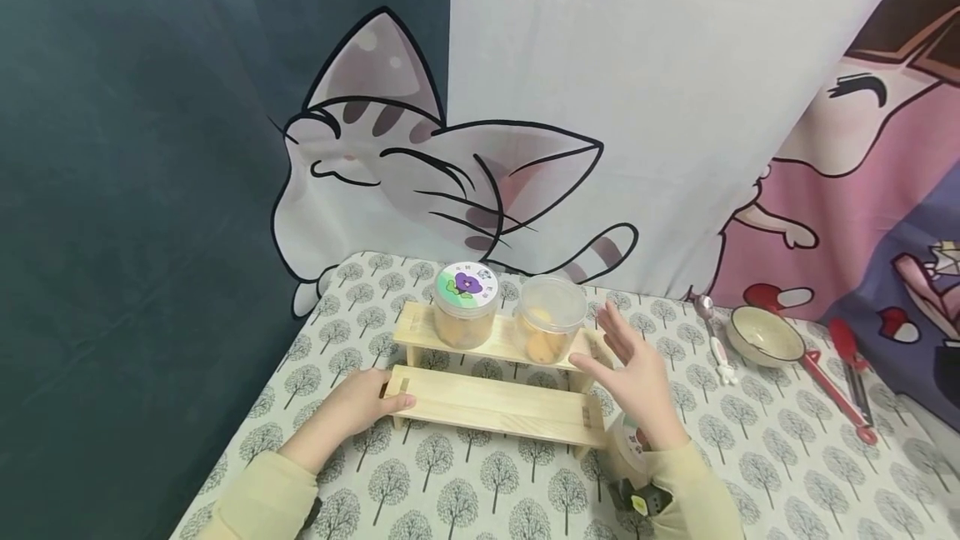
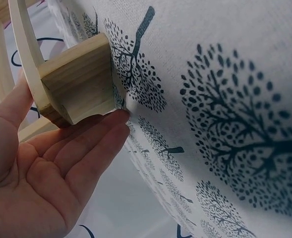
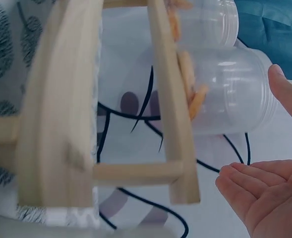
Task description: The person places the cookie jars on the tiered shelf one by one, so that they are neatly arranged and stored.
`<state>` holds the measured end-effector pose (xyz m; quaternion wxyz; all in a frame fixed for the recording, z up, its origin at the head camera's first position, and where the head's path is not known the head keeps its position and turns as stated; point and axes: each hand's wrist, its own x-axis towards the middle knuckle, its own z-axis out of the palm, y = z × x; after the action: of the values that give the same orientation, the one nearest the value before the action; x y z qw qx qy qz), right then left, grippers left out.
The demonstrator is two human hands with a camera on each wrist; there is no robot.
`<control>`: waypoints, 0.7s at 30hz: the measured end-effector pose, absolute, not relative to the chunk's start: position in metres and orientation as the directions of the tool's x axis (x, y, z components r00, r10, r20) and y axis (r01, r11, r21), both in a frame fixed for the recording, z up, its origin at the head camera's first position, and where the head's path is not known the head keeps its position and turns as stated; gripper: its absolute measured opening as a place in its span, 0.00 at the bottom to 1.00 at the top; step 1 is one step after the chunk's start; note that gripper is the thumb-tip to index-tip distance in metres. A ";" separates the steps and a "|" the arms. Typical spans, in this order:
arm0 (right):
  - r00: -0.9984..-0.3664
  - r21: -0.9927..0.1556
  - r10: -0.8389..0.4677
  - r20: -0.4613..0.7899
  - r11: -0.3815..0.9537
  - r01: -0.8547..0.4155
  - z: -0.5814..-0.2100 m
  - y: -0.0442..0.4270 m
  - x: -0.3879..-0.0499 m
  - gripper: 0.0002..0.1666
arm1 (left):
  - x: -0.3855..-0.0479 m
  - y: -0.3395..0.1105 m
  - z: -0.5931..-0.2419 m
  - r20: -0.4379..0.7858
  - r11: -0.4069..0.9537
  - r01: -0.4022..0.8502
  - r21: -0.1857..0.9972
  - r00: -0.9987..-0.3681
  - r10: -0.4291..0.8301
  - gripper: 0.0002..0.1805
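Observation:
A light wooden two-tier rack [image 1: 495,407] stands on the table. My left hand [image 1: 360,400] holds the left end of its lower step, thumb on top; in the left wrist view the fingers [image 2: 93,148] lie beside the leg. On the upper step sit a clear jar with a purple-flower lid [image 1: 467,307] and, to its right, a clear jar [image 1: 551,323] with orange pieces inside. Just right of that second jar, my right hand [image 1: 633,382] is spread and holds nothing; the right wrist view shows a gap between its thumb [image 3: 289,99] and fingers.
Another lidded jar [image 1: 628,447] is by the rack's right end, partly hidden by my right wrist. Farther right lie a rabbit-handled spoon [image 1: 722,357], a cream bowl [image 1: 765,336] and red-handled utensils [image 1: 836,390]. A tree-print cloth [image 1: 390,482] covers the table; a cartoon curtain hangs behind.

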<state>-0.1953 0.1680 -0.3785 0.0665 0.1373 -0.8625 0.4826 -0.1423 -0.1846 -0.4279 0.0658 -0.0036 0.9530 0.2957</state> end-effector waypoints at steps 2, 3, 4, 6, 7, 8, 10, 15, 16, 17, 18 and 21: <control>-0.953 -0.806 -0.164 0.254 0.508 -0.302 -0.382 0.172 -0.194 0.55 | -0.142 -0.185 -0.428 -0.126 0.827 -0.043 0.560 -0.991 0.033 0.19; -0.952 -0.804 -0.158 0.261 0.510 -0.306 -0.384 0.175 -0.193 0.55 | -0.143 -0.185 -0.429 -0.126 0.827 -0.043 0.560 -0.991 0.034 0.20; -0.951 -0.807 -0.157 0.267 0.502 -0.310 -0.385 0.177 -0.192 0.55 | -0.143 -0.185 -0.429 -0.125 0.828 -0.041 0.559 -0.992 0.035 0.20; -0.951 -0.810 -0.155 0.269 0.498 -0.310 -0.388 0.182 -0.189 0.54 | -0.142 -0.186 -0.429 -0.121 0.830 -0.037 0.556 -0.992 0.036 0.20; -0.951 -0.812 -0.155 0.269 0.494 -0.310 -0.389 0.184 -0.188 0.54 | -0.142 -0.186 -0.430 -0.121 0.832 -0.037 0.554 -0.992 0.036 0.21; -0.952 -0.817 -0.154 0.263 0.490 -0.305 -0.389 0.186 -0.186 0.53 | -0.143 -0.186 -0.430 -0.124 0.830 -0.043 0.556 -0.992 0.031 0.21; -0.958 -0.819 -0.150 0.245 0.497 -0.287 -0.390 0.191 -0.183 0.53 | -0.143 -0.186 -0.431 -0.124 0.831 -0.043 0.555 -0.992 0.032 0.20; -0.966 -0.811 -0.134 0.223 0.524 -0.260 -0.393 0.201 -0.176 0.53 | -0.142 -0.186 -0.431 -0.119 0.830 -0.042 0.556 -0.992 0.030 0.21; -0.966 -0.810 -0.131 0.223 0.527 -0.258 -0.394 0.202 -0.175 0.53 | -0.142 -0.186 -0.431 -0.115 0.830 -0.036 0.557 -0.993 0.034 0.20; -0.967 -0.810 -0.129 0.220 0.529 -0.255 -0.395 0.204 -0.174 0.53 | -0.142 -0.186 -0.431 -0.111 0.828 -0.033 0.559 -0.993 0.036 0.20; -0.968 -0.807 -0.125 0.216 0.535 -0.249 -0.395 0.206 -0.172 0.54 | -0.142 -0.186 -0.431 -0.107 0.827 -0.029 0.562 -0.993 0.038 0.20; -0.974 -0.806 -0.106 0.202 0.546 -0.227 -0.398 0.212 -0.168 0.54 | -0.142 -0.187 -0.431 -0.100 0.821 -0.020 0.571 -0.994 0.045 0.17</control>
<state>-0.1677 0.2117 -0.3980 0.0648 0.0949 -0.8769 0.4668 -0.1424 -0.1867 -0.4313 0.0544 0.0066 0.9526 0.2991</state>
